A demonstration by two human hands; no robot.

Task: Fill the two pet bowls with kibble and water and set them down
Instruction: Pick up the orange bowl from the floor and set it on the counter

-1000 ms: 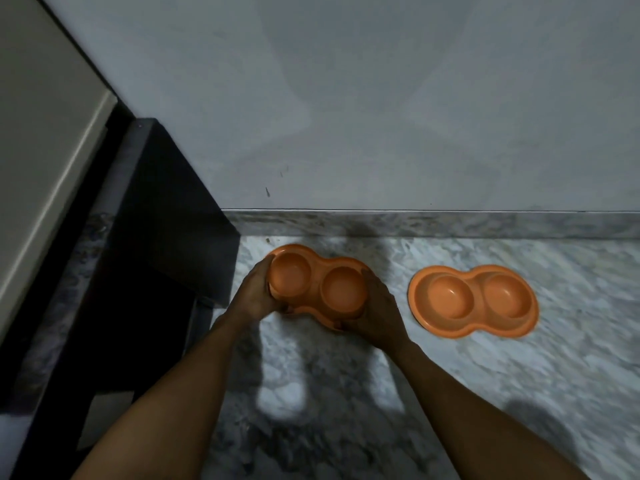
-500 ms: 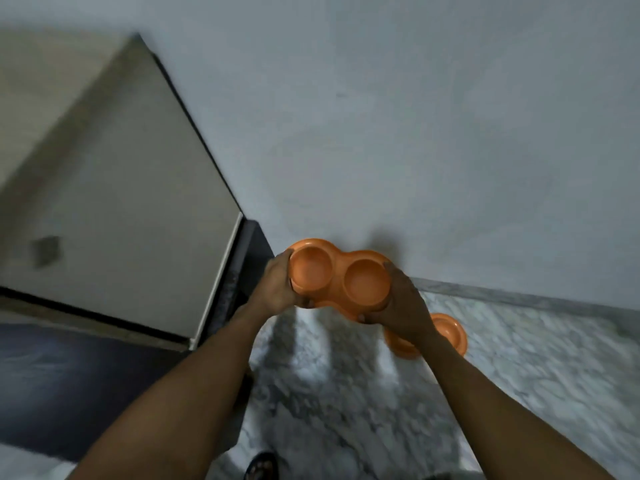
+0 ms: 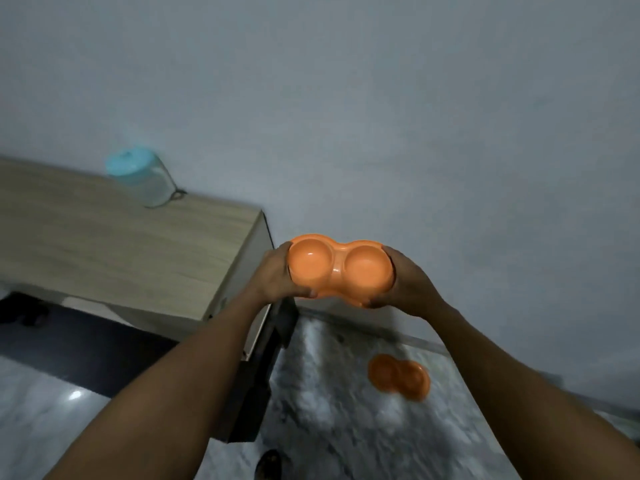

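An orange double pet bowl [image 3: 339, 268] with two empty round cups is held up in the air in front of the wall. My left hand [image 3: 277, 275] grips its left end and my right hand [image 3: 407, 280] grips its right end. A second orange double bowl [image 3: 399, 375], also empty, lies on the marble floor below, near the wall. A clear jar with a light blue lid [image 3: 145, 178] stands on the wooden tabletop at the upper left; what it holds I cannot make out.
A light wooden table [image 3: 114, 244] with a dark side panel [image 3: 263, 375] fills the left, its corner close to my left hand. The grey marble floor [image 3: 346, 427] runs along a pale wall [image 3: 381, 116]. A dark shoe tip [image 3: 272, 464] shows at the bottom.
Both hands have lifted the bowl from the floor to about table height. The view has swung up and left, bringing the tabletop and jar into sight. The second bowl stays on the floor.
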